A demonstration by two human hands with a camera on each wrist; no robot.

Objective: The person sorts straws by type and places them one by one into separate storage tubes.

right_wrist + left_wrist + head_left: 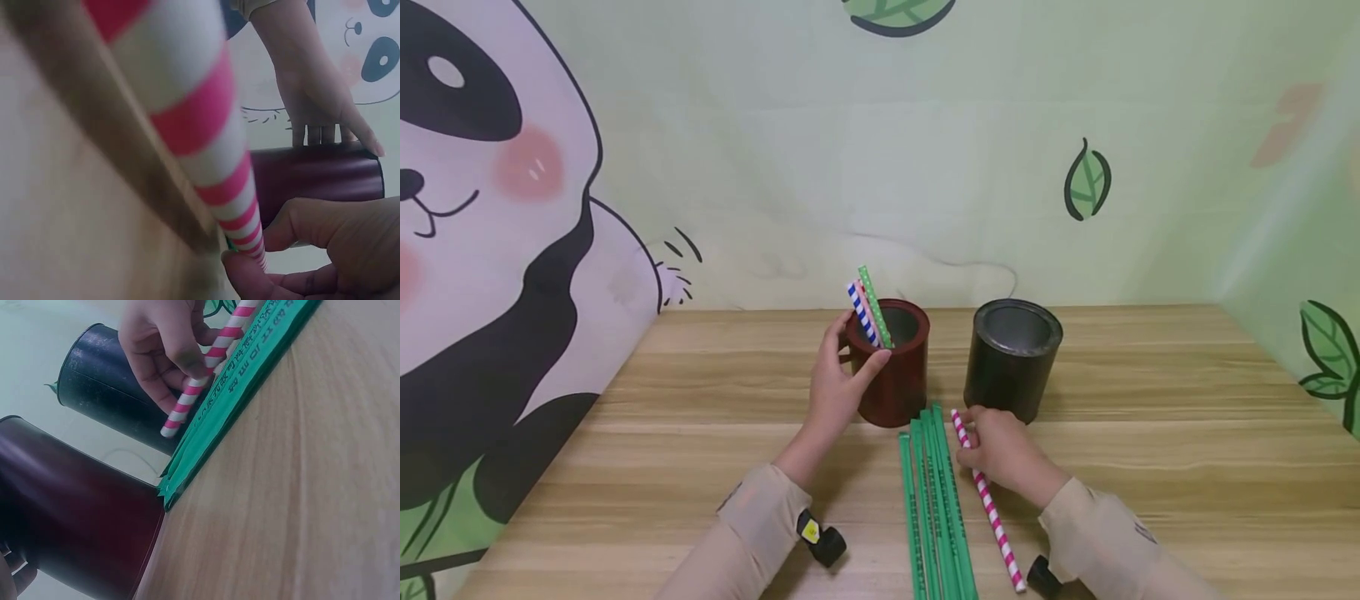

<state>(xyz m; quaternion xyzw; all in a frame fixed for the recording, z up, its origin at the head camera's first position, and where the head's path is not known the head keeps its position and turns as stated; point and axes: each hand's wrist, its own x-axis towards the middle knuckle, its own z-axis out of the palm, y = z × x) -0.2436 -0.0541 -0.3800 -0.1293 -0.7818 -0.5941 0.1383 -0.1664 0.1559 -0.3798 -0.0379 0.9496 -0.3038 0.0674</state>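
At the table's middle my left hand [838, 379] holds a dark red mug [891, 392] by its left side, the thumb near the rim. A blue-and-white striped straw [862, 315], a green dotted straw [876, 308] and a pink one, partly hidden, lean inside that mug. My right hand [1007, 446] pinches a pink-and-white striped straw [997, 523] near its far end; in the left wrist view the straw [206, 369] lies between thumb and fingers. Beside it, several green wrapped straws [934, 508] with dark print lie side by side on the table.
A black cylindrical cup [1011, 367] stands right of the red mug, just behind my right hand. The wooden table [700, 400] meets a printed backdrop [775, 167] at its far edge. A thin cord [955, 263] shows against the backdrop.
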